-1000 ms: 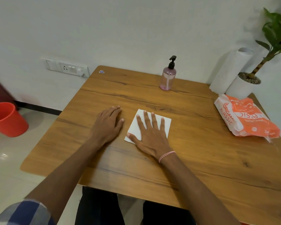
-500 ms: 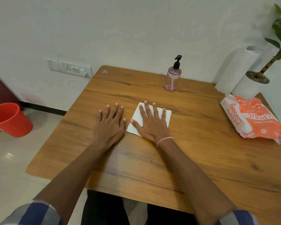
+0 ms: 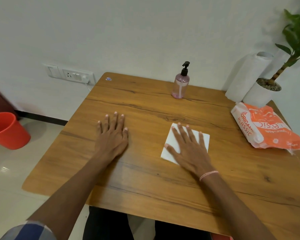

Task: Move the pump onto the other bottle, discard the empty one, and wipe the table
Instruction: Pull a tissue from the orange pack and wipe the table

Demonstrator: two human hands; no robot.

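Observation:
A pink bottle (image 3: 180,85) with a black pump (image 3: 185,68) on it stands upright at the far edge of the wooden table (image 3: 145,187). My right hand (image 3: 189,149) lies flat with fingers spread on a white tissue (image 3: 171,139), pressing it to the tabletop right of centre. Well to its left, my left hand (image 3: 112,137) rests palm down on the bare wood, fingers apart, holding nothing. No second bottle is in sight.
An orange tissue pack (image 3: 265,129) lies at the right edge. Behind it stand a white paper roll (image 3: 246,77) and a white plant pot (image 3: 260,94). A red bin (image 3: 5,130) sits on the floor to the left. A socket panel (image 3: 69,75) is on the wall.
My right hand has slid the tissue to the right, opening a gap from my left hand, which has stayed about where it was.

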